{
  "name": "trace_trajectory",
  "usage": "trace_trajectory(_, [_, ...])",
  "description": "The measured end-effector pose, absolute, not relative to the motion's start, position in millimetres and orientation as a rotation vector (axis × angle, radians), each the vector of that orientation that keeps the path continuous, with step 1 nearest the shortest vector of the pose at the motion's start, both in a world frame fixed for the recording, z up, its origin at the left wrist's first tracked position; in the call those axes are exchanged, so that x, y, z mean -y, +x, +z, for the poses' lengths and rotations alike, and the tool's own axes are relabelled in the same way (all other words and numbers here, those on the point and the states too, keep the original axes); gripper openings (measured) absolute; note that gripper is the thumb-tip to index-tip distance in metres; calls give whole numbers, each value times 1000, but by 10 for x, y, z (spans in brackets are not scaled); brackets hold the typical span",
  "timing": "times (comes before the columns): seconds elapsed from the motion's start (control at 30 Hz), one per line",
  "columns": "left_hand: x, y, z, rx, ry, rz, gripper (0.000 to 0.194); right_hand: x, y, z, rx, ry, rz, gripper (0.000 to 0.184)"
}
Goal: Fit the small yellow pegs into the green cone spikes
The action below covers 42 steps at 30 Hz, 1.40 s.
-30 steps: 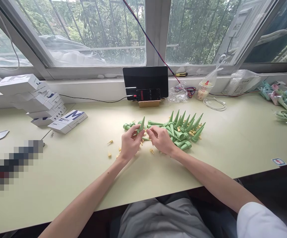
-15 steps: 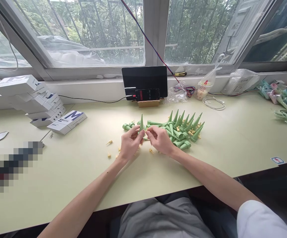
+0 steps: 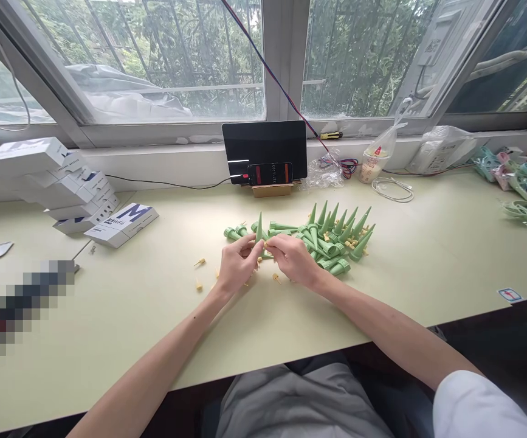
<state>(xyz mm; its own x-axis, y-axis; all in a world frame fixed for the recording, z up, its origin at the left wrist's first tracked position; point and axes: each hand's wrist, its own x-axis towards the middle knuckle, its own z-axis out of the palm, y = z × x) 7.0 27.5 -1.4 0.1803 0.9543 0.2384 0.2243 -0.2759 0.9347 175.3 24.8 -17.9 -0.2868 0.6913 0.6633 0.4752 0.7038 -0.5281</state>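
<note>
My left hand [image 3: 240, 261] is closed around a green plastic cone-shaped spike [image 3: 259, 226], its tip pointing up. Beside it, my right hand [image 3: 293, 255] pinches a small yellow plastic piece [image 3: 265, 244] against the lower side of the spike; the fingers hide most of that piece. Just right of and beyond my hands lies a heap of green spikes [image 3: 331, 246], several standing upright and others lying down. More yellow pieces with thin stems, such as one yellow peg [image 3: 199, 287], are scattered on the table near my left wrist.
White boxes [image 3: 48, 176] are stacked at the left, with a single box [image 3: 121, 225] in front. A phone [image 3: 270, 174] leans on a dark tablet [image 3: 265, 143] by the window. A bagged cup [image 3: 375, 161], a white cable [image 3: 393, 191] and pastel bundles [image 3: 518, 176] line the back right.
My right fingers have shifted slightly left and closer to the spike, and the spike has dropped a little. The heap has not changed.
</note>
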Motion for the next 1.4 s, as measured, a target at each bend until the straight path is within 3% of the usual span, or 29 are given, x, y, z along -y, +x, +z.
trace_trajectory(1.0, [-273,74,-39,-1092,1814,1182,32,-203,1728,-140,1861,-1010,575,21])
trace_trajectory(1.4, [-270,66,11,-983,1937,1155,36,-157,1701,-41,1604,-1024,879,21])
